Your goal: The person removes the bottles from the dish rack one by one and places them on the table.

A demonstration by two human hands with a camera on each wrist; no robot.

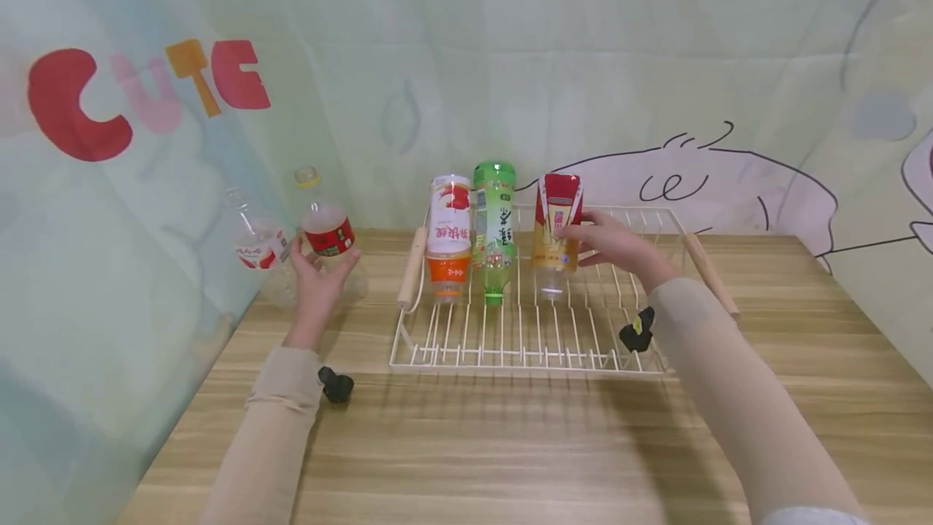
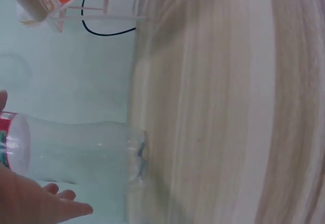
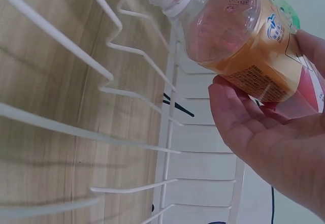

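Observation:
My right hand (image 1: 615, 243) grips an upside-down plastic bottle with a yellow and red label (image 1: 557, 225), its neck pointing down over the white wire rack (image 1: 503, 367). In the right wrist view, fingers curl behind this bottle. At the left, my left hand (image 1: 317, 286) is around a clear bottle with a red label and yellow cap (image 1: 330, 235), standing upright on the table. Its thumb and fingers are spread to either side of the bottle; in the left wrist view, they look slightly apart from it. Beside that hand stands another clear bottle with a white and red label (image 1: 258, 253).
Two more bottles are upside down in the rack: one white and orange (image 1: 449, 225), one green (image 1: 496, 225). Wooden handles (image 1: 413, 266) flank the rack. A printed curtain (image 1: 466, 79) hangs behind the wooden table (image 1: 466, 444) and along its left side.

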